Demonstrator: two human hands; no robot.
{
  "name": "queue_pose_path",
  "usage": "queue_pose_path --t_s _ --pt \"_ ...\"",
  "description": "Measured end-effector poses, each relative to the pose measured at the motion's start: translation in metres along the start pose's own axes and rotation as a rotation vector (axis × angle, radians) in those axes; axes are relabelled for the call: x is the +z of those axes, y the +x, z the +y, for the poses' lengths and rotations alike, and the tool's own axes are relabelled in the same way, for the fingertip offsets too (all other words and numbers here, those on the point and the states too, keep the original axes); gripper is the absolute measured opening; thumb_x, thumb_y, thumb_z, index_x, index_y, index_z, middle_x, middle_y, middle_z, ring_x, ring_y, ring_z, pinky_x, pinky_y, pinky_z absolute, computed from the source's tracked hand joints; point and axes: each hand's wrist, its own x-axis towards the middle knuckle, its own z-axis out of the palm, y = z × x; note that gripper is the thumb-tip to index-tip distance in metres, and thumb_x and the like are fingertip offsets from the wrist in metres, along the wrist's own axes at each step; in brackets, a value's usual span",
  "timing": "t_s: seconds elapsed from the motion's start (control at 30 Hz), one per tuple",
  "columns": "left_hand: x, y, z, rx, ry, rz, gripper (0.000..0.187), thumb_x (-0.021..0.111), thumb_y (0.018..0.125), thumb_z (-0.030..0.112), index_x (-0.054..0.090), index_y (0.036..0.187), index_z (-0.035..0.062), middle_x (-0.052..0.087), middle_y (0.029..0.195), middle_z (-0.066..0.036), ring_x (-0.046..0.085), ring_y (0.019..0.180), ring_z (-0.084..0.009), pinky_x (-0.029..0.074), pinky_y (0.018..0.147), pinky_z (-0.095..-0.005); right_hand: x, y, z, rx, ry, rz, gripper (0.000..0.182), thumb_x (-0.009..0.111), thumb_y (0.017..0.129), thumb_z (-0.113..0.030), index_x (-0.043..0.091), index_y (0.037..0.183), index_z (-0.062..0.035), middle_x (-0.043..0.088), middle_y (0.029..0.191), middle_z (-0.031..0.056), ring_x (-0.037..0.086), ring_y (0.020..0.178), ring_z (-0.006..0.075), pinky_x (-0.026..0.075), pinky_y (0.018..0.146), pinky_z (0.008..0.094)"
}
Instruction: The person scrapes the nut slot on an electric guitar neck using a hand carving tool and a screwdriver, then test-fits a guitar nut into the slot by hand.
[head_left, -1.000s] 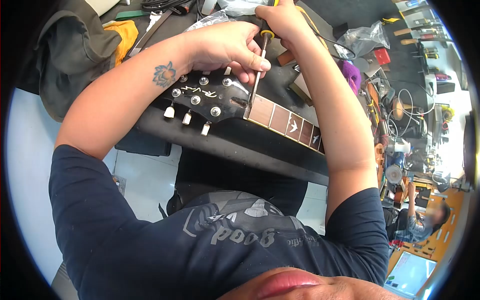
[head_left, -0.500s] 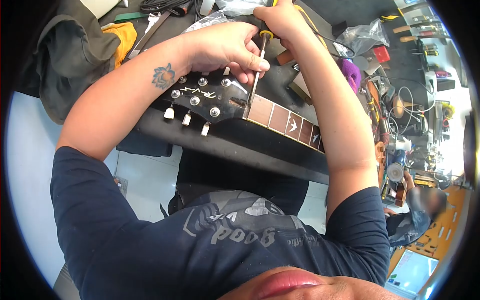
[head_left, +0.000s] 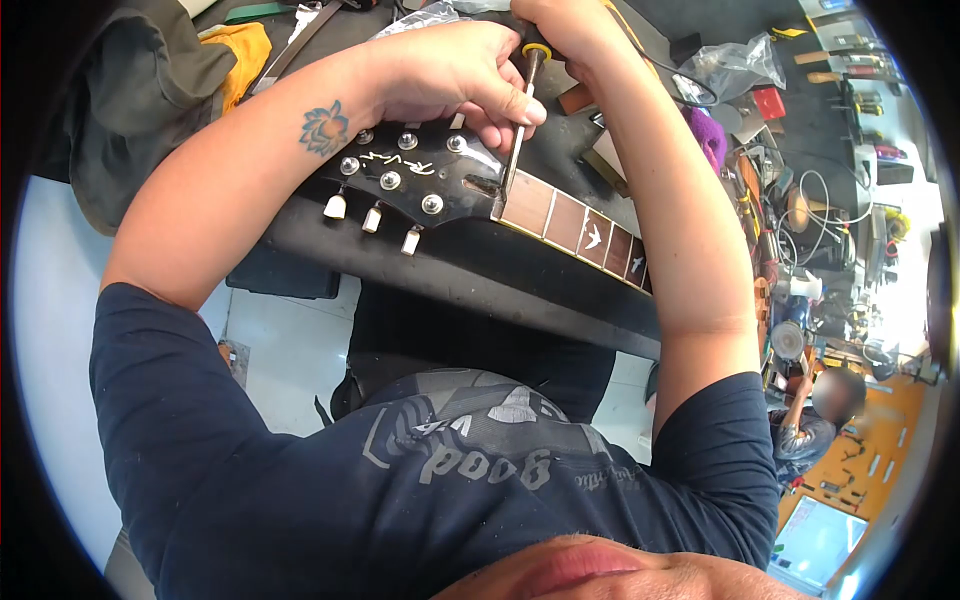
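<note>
A black guitar headstock (head_left: pixel 405 175) with metal posts and pale tuner buttons lies on the dark bench, joined to a fretboard (head_left: pixel 565 222) with bird inlays. My left hand (head_left: pixel 470 80) is above the headstock, thumb and fingers closed around the shaft of a long tool (head_left: pixel 518 150). Higher up, my right hand (head_left: pixel 565 30) grips the tool's handle, which has a yellow ring and is partly hidden. The tool slants down, its tip at the joint between headstock and fretboard, beside a small slot.
Dark cloth (head_left: pixel 140 110) and a yellow cloth (head_left: pixel 240 55) lie at the left. Beyond my right forearm are a plastic bag (head_left: pixel 735 70), a red box (head_left: pixel 768 102), a purple cloth (head_left: pixel 706 138) and tangled cables. Another person (head_left: pixel 805 430) is at the far right.
The view has shifted slightly. Both hands keep their hold on the tool, its tip still at the joint. The other person's arm and head have changed position.
</note>
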Motion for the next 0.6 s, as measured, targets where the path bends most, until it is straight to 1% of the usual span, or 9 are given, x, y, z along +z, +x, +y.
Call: queue_pose_path --t_s 0.03,0.13,0.2,0.23,0.27,0.33,0.47,0.6 --pt "-0.001 0.000 -0.002 0.017 -0.023 0.007 0.052 0.097 0.097 0.020 0.061 0.122 -0.0085 0.081 0.098 -0.016 0.085 0.085 -0.0192 0.067 0.076 -0.0270 0.000 0.004 0.001 -0.002 -0.001 -0.003 0.086 0.082 0.093 -0.024 0.047 0.166 0.0056 0.073 0.145 0.0341 0.076 0.130 0.0429 0.061 0.109 0.0467" --pt "-0.007 0.008 -0.015 0.016 -0.080 -0.046 0.038 0.087 0.107 0.016 0.067 0.118 -0.0135 0.083 0.099 -0.018 0.084 0.084 -0.0205 0.069 0.075 -0.0304 0.003 0.004 0.007 -0.041 0.037 0.015 0.086 0.082 0.093 -0.024 0.048 0.166 0.0049 0.073 0.144 0.0336 0.076 0.127 0.0425 0.062 0.106 0.0467" --pt "-0.011 0.008 -0.013 -0.055 0.045 -0.069 0.035 0.090 0.106 0.017 0.072 0.111 -0.0120 0.084 0.096 -0.018 0.083 0.082 -0.0194 0.068 0.074 -0.0297 -0.001 -0.006 0.002 -0.054 0.073 0.003 0.085 0.082 0.094 -0.025 0.048 0.166 0.0042 0.073 0.143 0.0333 0.077 0.125 0.0422 0.062 0.105 0.0465" --pt "-0.011 0.008 -0.009 -0.090 0.107 -0.083 0.033 0.091 0.105 0.018 0.074 0.108 -0.0112 0.084 0.095 -0.018 0.083 0.082 -0.0189 0.068 0.073 -0.0293 -0.011 -0.023 -0.012 -0.047 0.090 -0.020 0.085 0.081 0.094 -0.025 0.048 0.166 0.0039 0.073 0.142 0.0331 0.077 0.125 0.0421 0.062 0.105 0.0463" --pt "-0.010 0.008 -0.008 -0.086 0.098 -0.085 0.033 0.091 0.104 0.018 0.075 0.106 -0.0108 0.084 0.094 -0.018 0.083 0.081 -0.0186 0.068 0.073 -0.0290 -0.016 -0.032 -0.020 -0.039 0.107 -0.041 0.084 0.081 0.094 -0.025 0.048 0.166 0.0037 0.074 0.142 0.0329 0.077 0.125 0.0420 0.062 0.105 0.0461" --pt "-0.009 0.007 -0.007 -0.078 0.084 -0.086 0.032 0.092 0.104 0.018 0.077 0.103 -0.0100 0.085 0.091 -0.017 0.083 0.081 -0.0181 0.067 0.072 -0.0285 -0.012 -0.027 -0.012 -0.073 0.080 -0.014 0.084 0.081 0.094 -0.025 0.048 0.166 0.0033 0.074 0.141 0.0328 0.077 0.124 0.0422 0.062 0.105 0.0462" --pt "-0.009 0.006 -0.010 -0.068 0.035 -0.091 0.031 0.093 0.103 0.018 0.079 0.102 -0.0104 0.085 0.092 -0.016 0.083 0.082 -0.0189 0.067 0.073 -0.0283 -0.016 -0.029 -0.017 -0.063 0.052 -0.035 0.085 0.081 0.093 -0.026 0.048 0.166 0.0034 0.074 0.141 0.0333 0.077 0.125 0.0426 0.062 0.106 0.0466" --pt "-0.009 0.006 -0.011 -0.059 0.045 -0.123 0.035 0.093 0.103 0.020 0.080 0.103 -0.0117 0.085 0.090 -0.016 0.083 0.080 -0.0194 0.067 0.073 -0.0286 -0.003 -0.011 -0.003 -0.067 -0.002 0.001 0.085 0.081 0.094 -0.026 0.048 0.166 0.0036 0.074 0.142 0.0345 0.076 0.127 0.0427 0.061 0.107 0.0465"
